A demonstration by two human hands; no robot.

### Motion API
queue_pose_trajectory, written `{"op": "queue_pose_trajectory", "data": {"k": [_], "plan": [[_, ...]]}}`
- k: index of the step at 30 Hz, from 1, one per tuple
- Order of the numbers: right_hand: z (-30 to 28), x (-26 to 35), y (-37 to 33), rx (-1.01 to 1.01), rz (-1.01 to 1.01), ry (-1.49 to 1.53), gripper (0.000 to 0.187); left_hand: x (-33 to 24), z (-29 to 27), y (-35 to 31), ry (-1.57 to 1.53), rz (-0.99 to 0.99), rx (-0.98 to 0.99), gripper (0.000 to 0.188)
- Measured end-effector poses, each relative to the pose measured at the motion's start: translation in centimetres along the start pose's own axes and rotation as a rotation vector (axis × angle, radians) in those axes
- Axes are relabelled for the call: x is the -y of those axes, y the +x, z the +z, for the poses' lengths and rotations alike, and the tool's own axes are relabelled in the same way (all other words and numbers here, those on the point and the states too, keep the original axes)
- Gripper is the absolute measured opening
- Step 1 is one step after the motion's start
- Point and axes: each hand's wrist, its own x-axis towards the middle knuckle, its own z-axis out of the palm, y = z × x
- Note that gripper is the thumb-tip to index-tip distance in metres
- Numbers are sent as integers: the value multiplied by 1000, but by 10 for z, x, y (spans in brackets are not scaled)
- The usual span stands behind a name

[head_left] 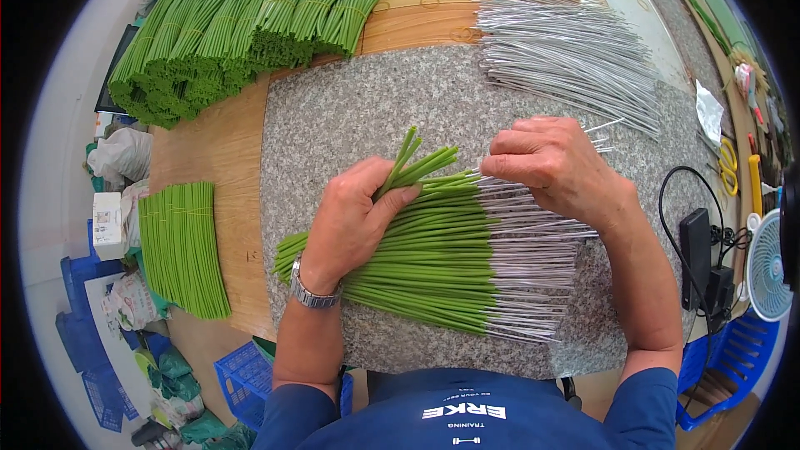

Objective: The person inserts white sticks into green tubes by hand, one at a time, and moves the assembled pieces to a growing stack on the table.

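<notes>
My left hand (354, 212), with a metal watch at the wrist, is closed around a few thin green plastic tubes (427, 168) whose ends stick out past the thumb. Under it, a fanned layer of green tubes (425, 262) lies on a grey speckled stone slab (325, 108). Silvery wires (533, 283) run out of the right ends of these tubes. My right hand (562, 162) pinches a thin wire at the top of the layer, close to a tube end. The palm hides most of that wire.
Loose silver wires (567, 50) are heaped at the far right of the slab. Large bundles of green tubes (192, 42) sit far left, and a smaller banded bundle (183, 250) nearer. Yellow scissors (727, 168), a black power adapter (693, 258) and a small fan (768, 267) are at right.
</notes>
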Motion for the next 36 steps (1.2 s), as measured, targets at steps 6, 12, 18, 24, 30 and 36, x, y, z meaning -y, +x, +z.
{"op": "queue_pose_trajectory", "data": {"k": [6, 12, 18, 24, 30, 36], "plan": [[11, 1, -2, -45, 41, 17, 24, 0, 1, -1, -18, -24, -13, 19], [17, 10, -4, -128, 119, 85, 28, -1, 1, 0, -31, 20, -27, 17], [32, 21, 7, -110, 86, 161, 21, -1, 2, 1, 4, 13, -7, 16], [22, 31, 4, -112, 102, 119, 28, 0, 1, -2, -21, 30, -23, 15], [-1, -21, -21, -191, 587, -245, 13, 1, 3, -2, -58, 30, -43, 17], [4, -44, -39, -116, 589, -344, 9, 1, 3, -1, -9, 55, -37, 17]]}}
